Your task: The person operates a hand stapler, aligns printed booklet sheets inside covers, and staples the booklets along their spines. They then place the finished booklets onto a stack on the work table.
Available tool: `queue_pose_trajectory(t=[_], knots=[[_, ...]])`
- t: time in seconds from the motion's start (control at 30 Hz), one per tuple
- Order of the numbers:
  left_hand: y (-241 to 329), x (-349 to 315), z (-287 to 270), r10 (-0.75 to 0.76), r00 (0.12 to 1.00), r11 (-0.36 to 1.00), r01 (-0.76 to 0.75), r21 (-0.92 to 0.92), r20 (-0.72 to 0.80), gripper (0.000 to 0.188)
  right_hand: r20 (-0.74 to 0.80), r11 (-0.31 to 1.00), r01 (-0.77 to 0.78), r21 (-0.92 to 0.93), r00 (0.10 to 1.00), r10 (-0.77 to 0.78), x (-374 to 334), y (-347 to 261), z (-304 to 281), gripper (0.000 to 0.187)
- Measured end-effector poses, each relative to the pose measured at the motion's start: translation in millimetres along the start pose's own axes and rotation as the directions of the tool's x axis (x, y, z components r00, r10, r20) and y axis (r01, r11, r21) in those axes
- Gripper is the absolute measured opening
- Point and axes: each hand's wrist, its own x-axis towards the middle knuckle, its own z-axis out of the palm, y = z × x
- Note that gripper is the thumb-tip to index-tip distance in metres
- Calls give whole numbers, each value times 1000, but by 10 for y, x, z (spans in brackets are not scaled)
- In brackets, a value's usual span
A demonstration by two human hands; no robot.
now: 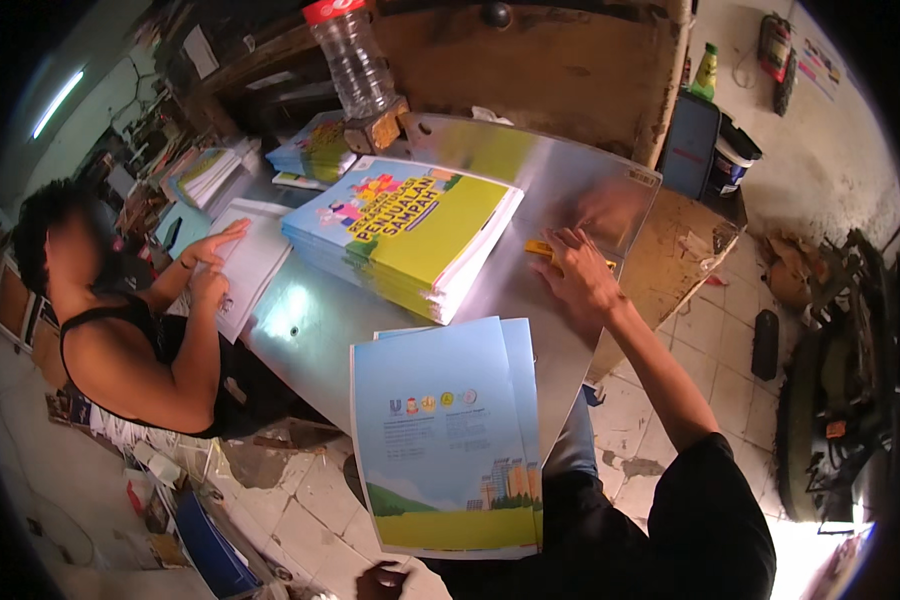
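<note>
On the metal-topped table, my right hand [578, 272] is closed over a slim yellow tool [540, 247], its kind mostly hidden by my fingers. Two or more blue-and-green printed sheets or booklets [445, 440] lie overlapped in front of me, reaching past the table's near edge. A dark brown shape [380, 580] at the lower edge may be my left hand; its fingers do not show clearly. Beyond the sheets sits a thick stack of colourful booklets [410, 225], left of my right hand.
At left, another person [140, 350] rests both hands on white papers [245, 270]. A clear jar with a red lid [350, 65] stands on a wooden block [378, 128] behind the stack. More booklets [315, 150] lie at the back. A black bin [735, 150] is at right.
</note>
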Motion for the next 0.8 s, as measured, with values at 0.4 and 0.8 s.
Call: queue_pose_trajectory(t=[0.4, 0.8], knots=[[1531, 518, -551, 203, 756, 953, -298, -52, -622, 12, -156, 942, 204, 267, 974, -166, -122, -740, -679, 57], [2705, 1062, -1, 372, 893, 573, -435, -695, -252, 47, -73, 661, 243, 710, 959, -275, -775, -1659, -993, 60]])
